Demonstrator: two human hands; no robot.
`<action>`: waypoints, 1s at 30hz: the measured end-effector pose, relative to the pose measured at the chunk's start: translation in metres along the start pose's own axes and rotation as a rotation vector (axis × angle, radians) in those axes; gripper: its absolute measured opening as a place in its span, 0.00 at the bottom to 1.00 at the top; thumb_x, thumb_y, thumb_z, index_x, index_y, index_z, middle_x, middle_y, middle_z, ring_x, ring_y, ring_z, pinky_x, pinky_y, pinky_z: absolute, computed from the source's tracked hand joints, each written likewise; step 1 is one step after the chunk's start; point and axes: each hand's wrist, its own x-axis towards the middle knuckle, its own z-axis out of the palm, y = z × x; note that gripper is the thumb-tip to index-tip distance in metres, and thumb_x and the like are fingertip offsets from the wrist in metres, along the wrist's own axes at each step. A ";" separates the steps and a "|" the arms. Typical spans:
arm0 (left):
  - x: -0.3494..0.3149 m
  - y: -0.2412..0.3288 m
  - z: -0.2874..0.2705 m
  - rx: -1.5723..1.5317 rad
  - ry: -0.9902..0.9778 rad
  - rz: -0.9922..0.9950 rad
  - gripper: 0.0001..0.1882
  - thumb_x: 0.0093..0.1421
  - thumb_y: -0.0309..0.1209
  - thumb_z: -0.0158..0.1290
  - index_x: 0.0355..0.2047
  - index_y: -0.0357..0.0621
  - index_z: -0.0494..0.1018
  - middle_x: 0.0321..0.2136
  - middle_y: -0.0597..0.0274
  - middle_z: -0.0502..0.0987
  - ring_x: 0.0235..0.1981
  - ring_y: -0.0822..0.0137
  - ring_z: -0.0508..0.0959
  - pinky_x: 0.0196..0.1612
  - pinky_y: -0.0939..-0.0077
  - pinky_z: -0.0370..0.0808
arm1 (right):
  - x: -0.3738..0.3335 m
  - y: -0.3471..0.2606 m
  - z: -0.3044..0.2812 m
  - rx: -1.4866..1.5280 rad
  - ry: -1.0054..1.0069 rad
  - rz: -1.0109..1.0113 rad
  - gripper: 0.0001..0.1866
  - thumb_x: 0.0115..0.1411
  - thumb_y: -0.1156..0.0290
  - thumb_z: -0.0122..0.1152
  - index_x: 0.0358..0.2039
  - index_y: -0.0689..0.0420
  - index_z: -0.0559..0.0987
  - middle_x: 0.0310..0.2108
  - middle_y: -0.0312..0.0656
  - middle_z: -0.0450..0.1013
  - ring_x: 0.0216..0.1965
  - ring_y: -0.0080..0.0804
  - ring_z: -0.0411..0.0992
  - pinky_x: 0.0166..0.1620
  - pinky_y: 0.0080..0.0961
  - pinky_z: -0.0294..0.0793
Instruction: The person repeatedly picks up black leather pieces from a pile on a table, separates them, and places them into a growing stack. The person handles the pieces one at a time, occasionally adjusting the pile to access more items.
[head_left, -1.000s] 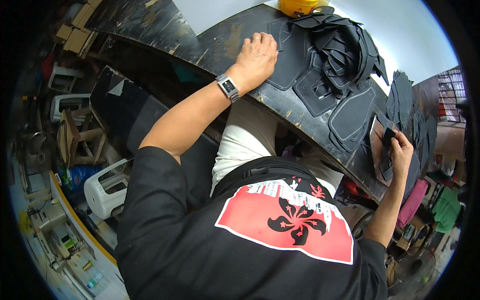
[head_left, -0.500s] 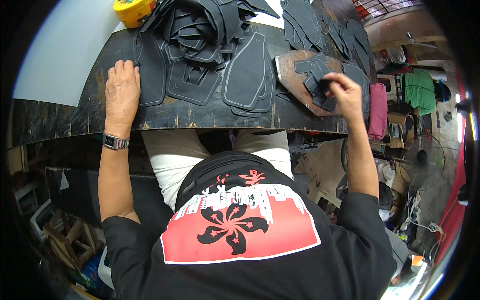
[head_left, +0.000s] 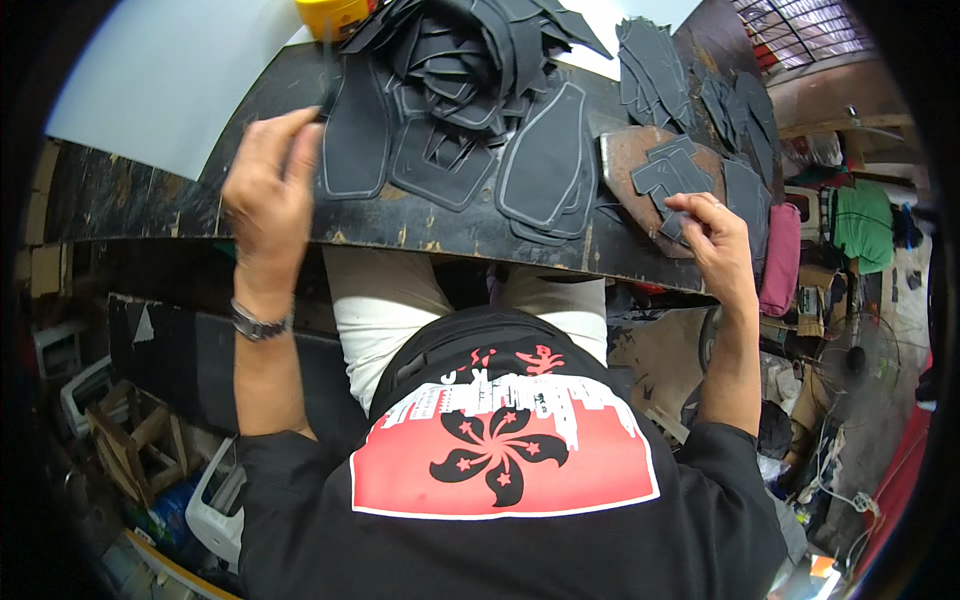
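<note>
My left hand (head_left: 270, 190) is raised over the table's near left part, fingers pinched on a thin dark stick-like tool (head_left: 327, 75) that points away from me; its kind is unclear. Beside it lies a long dark grey cut piece (head_left: 355, 140) with a pale outline. On the right, my right hand (head_left: 720, 245) has its fingers bent together at the near edge of a brown worn slab (head_left: 622, 165). Small angular dark pieces (head_left: 675, 175) lie on that slab, next to the fingertips. Whatever those fingers hold is hidden.
A tall heap of dark cut pieces (head_left: 460, 50) stands mid-table, with outlined flat pieces (head_left: 540, 165) in front. A yellow tub (head_left: 335, 15) sits behind at the left, beside a white sheet (head_left: 180, 80). More dark pieces (head_left: 652, 75) and a pink roll (head_left: 780, 260) are rightward.
My left hand has lifted from the table and now holds the stick-like tool upright. My right hand has come down toward the slab's near edge. The whole view has shifted slightly.
</note>
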 end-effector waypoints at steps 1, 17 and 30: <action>-0.008 0.016 0.001 -0.037 -0.004 0.116 0.10 0.60 0.26 0.61 0.43 0.42 0.80 0.35 0.56 0.81 0.39 0.56 0.81 0.44 0.63 0.77 | -0.002 -0.011 0.009 0.224 -0.018 0.047 0.10 0.66 0.73 0.57 0.41 0.62 0.84 0.37 0.40 0.80 0.36 0.28 0.78 0.41 0.25 0.77; -0.052 0.096 0.079 -0.295 -0.269 0.553 0.12 0.56 0.30 0.60 0.41 0.46 0.80 0.37 0.65 0.81 0.41 0.67 0.80 0.58 0.60 0.69 | 0.025 -0.039 0.118 1.501 -0.356 0.321 0.23 0.73 0.52 0.49 0.50 0.61 0.79 0.46 0.46 0.80 0.44 0.28 0.79 0.46 0.29 0.79; -0.005 0.026 0.032 -0.052 -0.150 0.068 0.10 0.59 0.27 0.62 0.42 0.44 0.82 0.39 0.58 0.82 0.45 0.57 0.79 0.54 0.62 0.72 | 0.086 0.028 -0.011 0.951 0.117 -0.015 0.08 0.68 0.72 0.56 0.38 0.65 0.76 0.33 0.49 0.79 0.33 0.38 0.82 0.37 0.32 0.84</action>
